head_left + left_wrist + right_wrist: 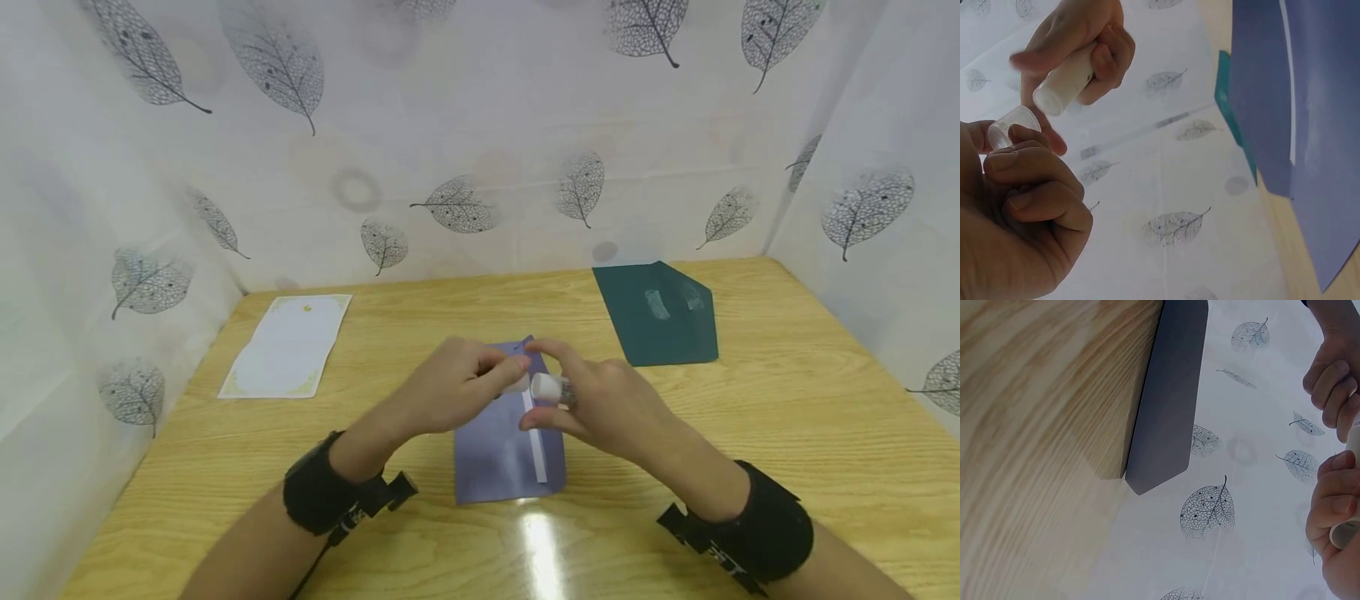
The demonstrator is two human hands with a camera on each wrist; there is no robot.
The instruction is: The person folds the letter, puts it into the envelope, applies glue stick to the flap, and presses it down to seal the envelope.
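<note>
Between the thumb and fingers of my left hand (453,385) is a small clear ribbed cap (1015,125). My right hand (611,404) grips a small white bottle (1063,86), its end turned toward the cap and a little apart from it. In the right wrist view the curled fingers wrap the bottle (1354,442), partly cut off by the frame edge. Below both hands a purple envelope (491,454) lies on the table, with a white strip (537,454) along its right side. The hands hide part of the envelope's upper half.
A white sheet with gold corner patterns (288,346) lies at the back left of the wooden table (375,533). At the back right is a dark green envelope (660,333) with clear tape pieces on it. A leaf-printed curtain (480,125) encloses the table's back and sides.
</note>
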